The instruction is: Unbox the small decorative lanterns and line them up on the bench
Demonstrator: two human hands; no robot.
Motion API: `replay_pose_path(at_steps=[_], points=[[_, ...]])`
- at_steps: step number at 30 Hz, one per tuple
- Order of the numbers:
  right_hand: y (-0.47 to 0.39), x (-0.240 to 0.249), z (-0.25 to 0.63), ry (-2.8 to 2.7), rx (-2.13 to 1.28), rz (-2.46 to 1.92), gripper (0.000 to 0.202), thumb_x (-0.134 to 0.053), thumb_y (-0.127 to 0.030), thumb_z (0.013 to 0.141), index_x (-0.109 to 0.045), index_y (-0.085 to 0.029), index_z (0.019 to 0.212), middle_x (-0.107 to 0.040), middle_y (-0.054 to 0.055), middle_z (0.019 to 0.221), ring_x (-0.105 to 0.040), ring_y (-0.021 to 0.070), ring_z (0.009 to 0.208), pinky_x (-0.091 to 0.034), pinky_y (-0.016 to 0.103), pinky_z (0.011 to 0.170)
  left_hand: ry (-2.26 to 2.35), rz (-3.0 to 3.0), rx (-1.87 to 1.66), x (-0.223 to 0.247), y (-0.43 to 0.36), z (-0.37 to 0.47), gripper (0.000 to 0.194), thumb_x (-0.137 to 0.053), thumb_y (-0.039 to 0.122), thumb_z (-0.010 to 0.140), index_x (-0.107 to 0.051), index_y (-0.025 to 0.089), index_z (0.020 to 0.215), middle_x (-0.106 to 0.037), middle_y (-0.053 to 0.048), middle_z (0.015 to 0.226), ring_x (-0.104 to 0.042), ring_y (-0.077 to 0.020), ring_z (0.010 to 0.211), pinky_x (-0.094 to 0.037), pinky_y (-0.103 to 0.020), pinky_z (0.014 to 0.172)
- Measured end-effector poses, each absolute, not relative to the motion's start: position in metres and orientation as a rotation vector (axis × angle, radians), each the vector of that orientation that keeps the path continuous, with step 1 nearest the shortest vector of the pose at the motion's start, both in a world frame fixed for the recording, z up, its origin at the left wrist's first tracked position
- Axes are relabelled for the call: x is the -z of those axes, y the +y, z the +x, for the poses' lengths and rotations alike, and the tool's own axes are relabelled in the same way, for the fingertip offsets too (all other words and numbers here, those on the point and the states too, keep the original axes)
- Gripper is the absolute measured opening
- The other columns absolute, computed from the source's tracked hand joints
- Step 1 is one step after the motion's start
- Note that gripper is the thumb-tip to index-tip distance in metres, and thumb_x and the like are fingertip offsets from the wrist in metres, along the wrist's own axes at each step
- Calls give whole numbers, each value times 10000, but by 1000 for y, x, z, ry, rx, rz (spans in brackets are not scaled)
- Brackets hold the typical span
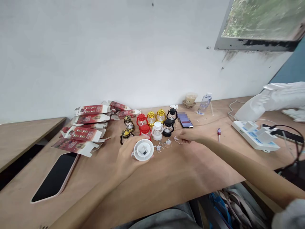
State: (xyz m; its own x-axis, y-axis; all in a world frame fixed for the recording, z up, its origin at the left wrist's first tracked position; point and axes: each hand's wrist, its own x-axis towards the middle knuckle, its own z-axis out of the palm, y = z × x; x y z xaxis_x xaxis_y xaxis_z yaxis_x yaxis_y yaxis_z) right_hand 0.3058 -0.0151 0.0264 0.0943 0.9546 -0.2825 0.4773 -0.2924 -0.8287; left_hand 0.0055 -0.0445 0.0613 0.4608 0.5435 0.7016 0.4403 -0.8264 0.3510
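Note:
My left hand [127, 156] is closed around a small white lantern [143, 150], whose round base faces me. A small dark part shows in the recess of that base. Over the table to the right, my right hand [190, 136] has its fingers curled together at a bent wire piece with a white tab [176, 139]. Several similar wire pieces [159, 148] lie between the hands. Behind them stand small lanterns: a white lantern [157, 131], black ones [168, 128], red ones [142, 120], gold ones [161, 115] and dark bronze-and-gold ones [129, 123].
Opened red boxes [83, 133] pile up at the left, beside a phone [56, 178]. Another phone [185, 120], a cup [190, 98] and a bottle [204, 104] are at the back. A screwdriver [219, 134] and power strip [256, 136] lie right.

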Motion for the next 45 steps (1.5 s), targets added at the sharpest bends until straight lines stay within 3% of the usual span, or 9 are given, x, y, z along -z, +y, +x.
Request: replay_pose_path(at_steps=[3,8,14,23,29,34,37,41,45], points=[[6,-28,319,-1582,-1072,-1978,229,-619,-56,602,-591,-144,392,-568,28,404,-535,129,434,-411,231,474,838,2550,-1299,-58,-50,11,400,-681,340,742,-547,207,1094,-667,-50,1076,-621,-193,994,-474,-318,866],[26,-22,319,-1811,-807,-2074,253,-537,68,495,-640,-155,436,-629,36,489,-627,205,642,-437,255,618,864,2508,-1246,-49,-54,8,401,-687,336,733,-558,202,1087,-670,-62,1066,-628,-202,985,-489,-329,864],[31,-13,308,-2002,-644,-2040,302,-505,57,549,-715,-152,605,-722,75,737,-648,225,802,-451,235,671,888,2447,-1193,-37,-59,5,388,-692,304,726,-563,210,1079,-669,-68,1065,-625,-203,985,-490,-340,864],[3,-22,296,-2106,-565,-2020,316,-486,32,654,-723,-164,724,-725,58,818,-641,181,741,-439,220,654,931,2196,-1274,-28,-59,10,381,-715,261,668,-585,191,1019,-643,-70,1033,-607,-197,959,-484,-312,836],[-13,-24,298,-2010,-470,-2009,374,-427,5,739,-678,-138,976,-705,108,931,-629,210,843,-440,276,742,953,1417,-1130,-17,-58,27,409,-748,339,618,-576,172,949,-647,-21,883,-613,-155,790,-510,-278,726],[-54,-19,286,-1781,-640,-1466,509,-535,-67,729,-550,-223,1213,-619,68,1149,-577,198,1004,-461,319,836,922,458,-910,-6,-64,53,232,-561,342,836,-583,162,980,-679,-46,944,-656,-127,768,-550,-236,692],[-91,-21,265,-1863,-856,-1099,620,-660,-149,698,-495,-274,1282,-476,58,1367,-437,227,1249,-383,387,988,895,338,-779,-6,-69,69,297,-482,388,890,-587,136,1005,-686,-59,885,-655,-126,706,-555,-226,661],[-111,-25,250,-1814,-1001,-987,381,-701,-213,698,-616,-221,1070,-554,88,1275,-513,240,1174,-396,397,972,790,387,-575,-6,-72,83,450,-382,503,904,-574,117,1034,-673,-82,885,-654,-145,710,-551,-267,702],[-81,-26,276,-1415,-1004,-1187,395,-761,-335,629,-610,-205,970,-670,55,1010,-616,211,940,-466,354,848,710,640,-574,5,-71,75,536,-374,606,857,-561,122,993,-639,-122,977,-642,-201,905,-497,-331,872]])
